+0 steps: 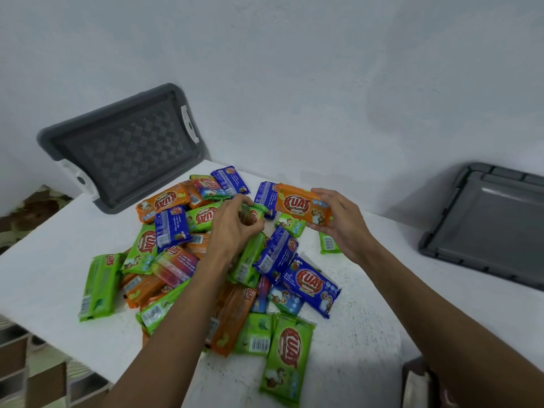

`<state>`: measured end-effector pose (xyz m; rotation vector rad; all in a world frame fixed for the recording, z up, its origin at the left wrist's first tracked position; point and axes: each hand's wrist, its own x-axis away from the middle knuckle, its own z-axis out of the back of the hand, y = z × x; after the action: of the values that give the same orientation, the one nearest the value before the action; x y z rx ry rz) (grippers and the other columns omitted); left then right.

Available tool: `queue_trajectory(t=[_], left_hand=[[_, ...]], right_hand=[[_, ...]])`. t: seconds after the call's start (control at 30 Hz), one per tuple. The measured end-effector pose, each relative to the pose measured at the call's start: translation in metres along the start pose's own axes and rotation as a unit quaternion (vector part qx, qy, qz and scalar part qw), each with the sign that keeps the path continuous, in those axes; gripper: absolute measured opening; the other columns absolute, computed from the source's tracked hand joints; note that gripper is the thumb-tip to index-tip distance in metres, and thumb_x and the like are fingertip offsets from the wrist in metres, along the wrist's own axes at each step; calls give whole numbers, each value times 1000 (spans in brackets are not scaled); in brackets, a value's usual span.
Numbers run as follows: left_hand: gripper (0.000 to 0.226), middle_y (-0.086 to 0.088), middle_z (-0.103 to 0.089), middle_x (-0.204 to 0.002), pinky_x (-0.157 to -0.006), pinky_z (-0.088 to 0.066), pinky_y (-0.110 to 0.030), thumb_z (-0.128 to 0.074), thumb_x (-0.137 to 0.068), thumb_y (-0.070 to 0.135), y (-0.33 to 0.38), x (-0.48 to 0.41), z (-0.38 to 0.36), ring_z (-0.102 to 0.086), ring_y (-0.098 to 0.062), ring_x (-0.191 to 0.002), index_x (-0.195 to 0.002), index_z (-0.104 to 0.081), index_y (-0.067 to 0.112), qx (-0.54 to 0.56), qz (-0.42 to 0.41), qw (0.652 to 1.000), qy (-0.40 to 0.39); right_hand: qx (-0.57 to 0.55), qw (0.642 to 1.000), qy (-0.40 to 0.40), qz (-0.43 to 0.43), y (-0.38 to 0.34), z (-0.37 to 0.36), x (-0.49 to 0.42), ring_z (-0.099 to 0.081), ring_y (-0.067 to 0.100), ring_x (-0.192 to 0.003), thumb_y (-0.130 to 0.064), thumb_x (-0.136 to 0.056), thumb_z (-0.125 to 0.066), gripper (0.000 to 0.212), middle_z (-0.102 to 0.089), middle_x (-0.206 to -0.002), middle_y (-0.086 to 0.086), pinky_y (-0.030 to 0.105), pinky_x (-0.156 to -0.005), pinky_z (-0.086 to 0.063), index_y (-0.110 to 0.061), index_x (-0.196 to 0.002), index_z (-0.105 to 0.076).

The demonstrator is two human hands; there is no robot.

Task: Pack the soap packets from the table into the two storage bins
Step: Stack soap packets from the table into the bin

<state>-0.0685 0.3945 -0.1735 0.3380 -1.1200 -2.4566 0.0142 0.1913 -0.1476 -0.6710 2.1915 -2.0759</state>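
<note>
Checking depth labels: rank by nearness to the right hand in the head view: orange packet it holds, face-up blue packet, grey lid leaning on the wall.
1. orange packet, held in the right hand.
2. blue packet, on the table below that hand.
3. grey lid, far left, leaning.

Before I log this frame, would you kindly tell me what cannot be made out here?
Head view:
- Storage bins: out of frame; only the left lid and edge-cut right lid show.
- Green packet: mostly covered by the left hand's grip.
- Lower packets of the pile: buried, so uncountable.
- Packets' small print: too small.
</note>
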Motion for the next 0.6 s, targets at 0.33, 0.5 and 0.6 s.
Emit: queue_trajectory(t=[0.33, 0.5, 0.6], left_hand=[[55, 10, -55, -128, -88, -49, -30, -74, -81, 29, 17, 32, 16, -53, -7, -110, -129, -50, 40, 69, -83, 991, 75], [45, 12, -56, -125, -82, -54, -20, -70, -86, 17, 36, 61, 23, -61, 0, -104, -126, -57, 31, 245, -51, 967, 45], [43, 13, -63, -113, -76, -54, -17, -70, -86, 12, 48, 78, 19, -65, 1, -96, -127, -59, 22, 307, -19, 951, 29]], right_hand=[[4, 999, -28, 31, -11, 19, 47, -68, 27, -105, -27, -100, -50, 22, -61, -121, 9, 43, -81, -59, -20, -117, -63], [-15, 998, -48, 39, -17, 39, 76, -66, 30, -107, -3, -90, -64, 34, -62, -119, 14, 40, -81, -58, -21, -120, -61], [-1, 997, -48, 65, -21, 55, 95, -67, 30, -106, 2, -90, -63, 38, -64, -116, 13, 45, -84, -58, -23, -119, -61]])
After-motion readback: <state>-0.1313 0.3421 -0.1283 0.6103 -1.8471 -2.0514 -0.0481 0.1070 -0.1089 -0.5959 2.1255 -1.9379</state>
